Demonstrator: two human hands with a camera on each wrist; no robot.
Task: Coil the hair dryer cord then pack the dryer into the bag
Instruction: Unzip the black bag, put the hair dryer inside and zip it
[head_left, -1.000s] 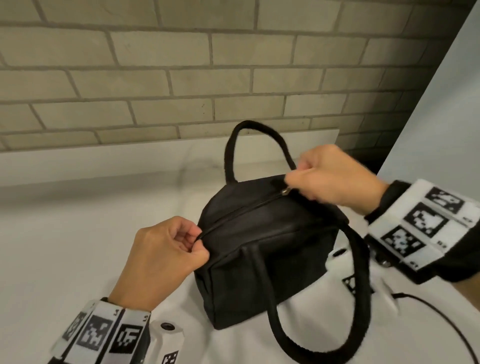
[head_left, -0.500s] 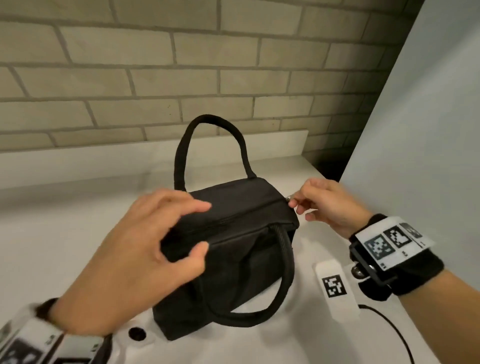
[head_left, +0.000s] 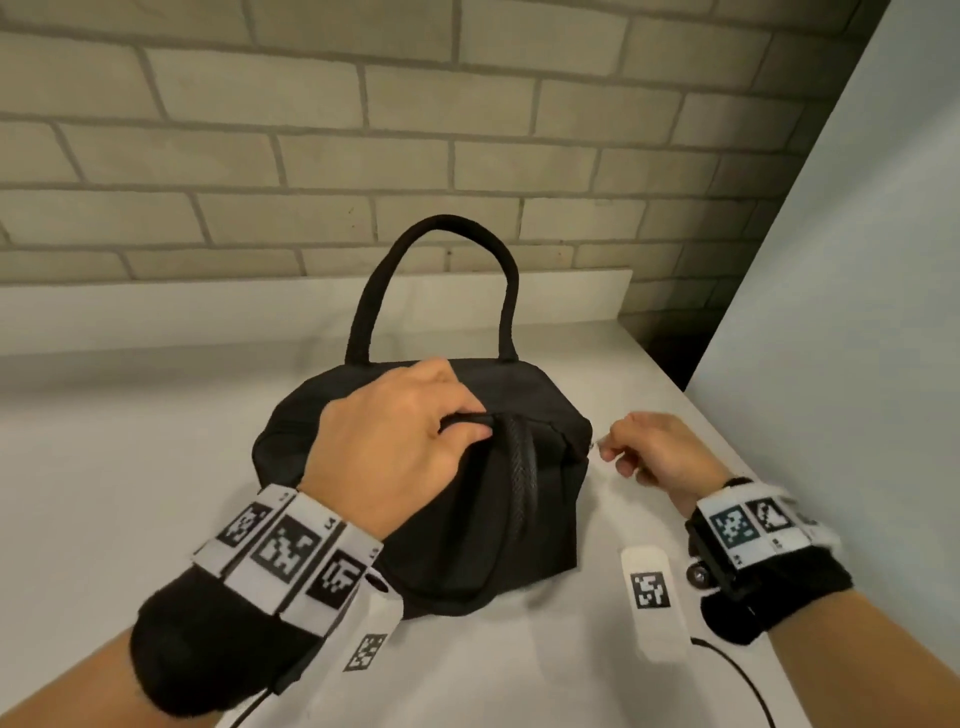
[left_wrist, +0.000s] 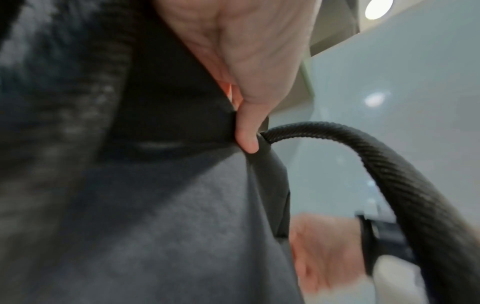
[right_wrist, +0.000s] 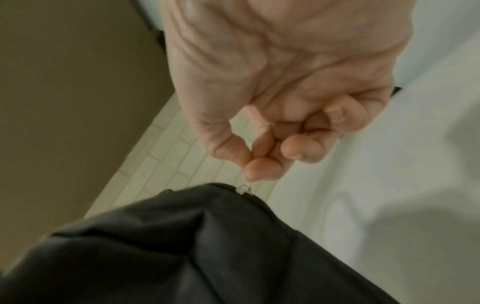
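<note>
A black fabric bag (head_left: 550, 499) stands on the white counter (head_left: 104, 493), one handle (head_left: 436, 270) upright at the back, the other (head_left: 522, 467) lying over the front. My left hand (head_left: 395, 441) lies on the bag's top with fingers curled into the fabric beside the front handle (left_wrist: 389, 160). My right hand (head_left: 644, 447) is at the bag's right end, thumb and forefinger pinching the small metal zipper pull (right_wrist: 244, 188). The zip runs shut along the top. The hair dryer and its cord are hidden.
A brick wall (head_left: 467, 156) with a white ledge (head_left: 156, 317) runs behind the counter. A pale panel (head_left: 857, 312) rises at the right, close to my right hand. A thin black wire (head_left: 737, 675) trails from my wrist device over the counter's front right.
My right hand has drawn the zipper pull to the bag's right end. My left hand let go of the left corner, rose open, then came down gripping the bag's top.
</note>
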